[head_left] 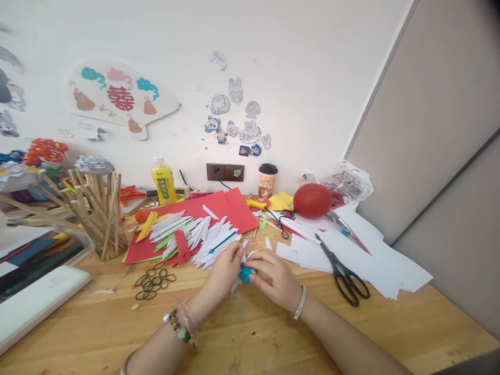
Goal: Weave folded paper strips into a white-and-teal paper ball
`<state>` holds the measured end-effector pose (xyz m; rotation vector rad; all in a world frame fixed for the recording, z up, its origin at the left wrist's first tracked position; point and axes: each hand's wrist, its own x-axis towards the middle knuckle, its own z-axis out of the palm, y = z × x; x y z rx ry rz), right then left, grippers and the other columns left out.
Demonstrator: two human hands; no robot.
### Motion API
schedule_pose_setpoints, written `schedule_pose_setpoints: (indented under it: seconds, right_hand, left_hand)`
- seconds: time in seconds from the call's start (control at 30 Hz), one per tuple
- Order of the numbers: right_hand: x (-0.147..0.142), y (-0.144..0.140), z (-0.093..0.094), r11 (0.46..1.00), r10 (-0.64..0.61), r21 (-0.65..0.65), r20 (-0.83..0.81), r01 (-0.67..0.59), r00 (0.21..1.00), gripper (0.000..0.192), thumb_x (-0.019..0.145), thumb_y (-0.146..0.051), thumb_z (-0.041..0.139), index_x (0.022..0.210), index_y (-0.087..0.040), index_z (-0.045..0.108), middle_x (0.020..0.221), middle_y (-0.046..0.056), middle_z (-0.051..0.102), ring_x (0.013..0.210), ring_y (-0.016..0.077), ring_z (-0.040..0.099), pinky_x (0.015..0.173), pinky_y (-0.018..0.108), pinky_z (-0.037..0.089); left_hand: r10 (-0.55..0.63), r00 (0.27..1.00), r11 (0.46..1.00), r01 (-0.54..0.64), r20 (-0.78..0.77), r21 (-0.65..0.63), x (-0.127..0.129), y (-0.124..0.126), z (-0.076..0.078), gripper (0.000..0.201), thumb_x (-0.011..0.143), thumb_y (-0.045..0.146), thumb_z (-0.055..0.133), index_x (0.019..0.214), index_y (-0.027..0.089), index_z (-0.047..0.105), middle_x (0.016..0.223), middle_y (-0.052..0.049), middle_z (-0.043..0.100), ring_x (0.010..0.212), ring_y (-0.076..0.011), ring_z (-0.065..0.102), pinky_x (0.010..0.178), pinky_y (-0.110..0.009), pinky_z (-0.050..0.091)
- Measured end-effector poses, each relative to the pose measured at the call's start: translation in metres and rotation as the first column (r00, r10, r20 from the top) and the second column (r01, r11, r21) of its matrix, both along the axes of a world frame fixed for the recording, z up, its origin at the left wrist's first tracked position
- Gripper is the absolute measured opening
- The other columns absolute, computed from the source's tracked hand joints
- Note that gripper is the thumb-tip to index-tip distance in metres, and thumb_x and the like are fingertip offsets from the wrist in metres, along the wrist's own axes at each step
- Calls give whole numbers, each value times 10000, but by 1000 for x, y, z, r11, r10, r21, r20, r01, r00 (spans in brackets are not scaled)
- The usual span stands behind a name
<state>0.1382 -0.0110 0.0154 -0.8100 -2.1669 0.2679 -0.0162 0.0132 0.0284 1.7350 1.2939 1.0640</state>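
Note:
Both of my hands meet over the wooden table around a small blue and white folded paper piece (246, 274). My left hand (227, 263) pinches its upper left side, thumb and forefinger pressed together. From the right, the fingers of my right hand (273, 273) close on the blue part. White paper points stick out above and below the grip; most of the piece is hidden by my fingers. Just beyond my left hand lies a heap of folded white paper strips (214, 242), with green and red ones among them, partly on red paper sheets (244, 211).
Black scissors (344, 271) lie on white paper sheets (375, 260) at right, near a red balloon (312, 200). Black rubber bands (154, 281) are at left, before a holder of wooden sticks (103, 213). A yellow bottle (164, 182) and a lidded cup (267, 182) stand by the wall.

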Motion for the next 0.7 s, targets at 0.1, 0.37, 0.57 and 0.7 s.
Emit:
schedule_pose_setpoints:
  seconds: [0.1,0.37,0.57,0.7]
  right_hand:
    - [1,1,-1,999,-27,-28,-53,26,998,316,832,-254,492,1145,-212,508,1048,83,552,983,192,500,860,347,430]
    - [5,2,5,999,-36,-42,-102,32,994,229,840,-229,465,1041,-217,573,983,68,573,923,178,528,816,336,448]
    - [3,0,6,1000,-8,-25,-117,5,993,209,817,-214,486,1009,-198,568,947,68,587,904,177,531,805,334,445]
    - [3,-1,7,1000,-8,-27,-141,4,990,194,815,-197,487,985,-201,579,925,63,597,888,173,537,804,333,444]
  left_hand:
    - [-32,997,993,40,72,-112,-2,-2,7,286,754,437,411,629,183,447,575,35,446,558,-133,452,528,-250,397]
    - [-184,955,892,262,234,-369,-13,-5,22,323,627,459,610,646,154,504,591,52,491,568,-101,506,609,-258,464]
    - [-197,964,928,243,181,-283,-12,-4,18,310,677,462,558,653,162,480,575,59,449,506,-81,450,494,-202,399]
    - [-212,962,946,246,172,-210,-5,-4,13,310,715,457,520,632,164,457,555,61,414,484,-72,384,440,-178,329]
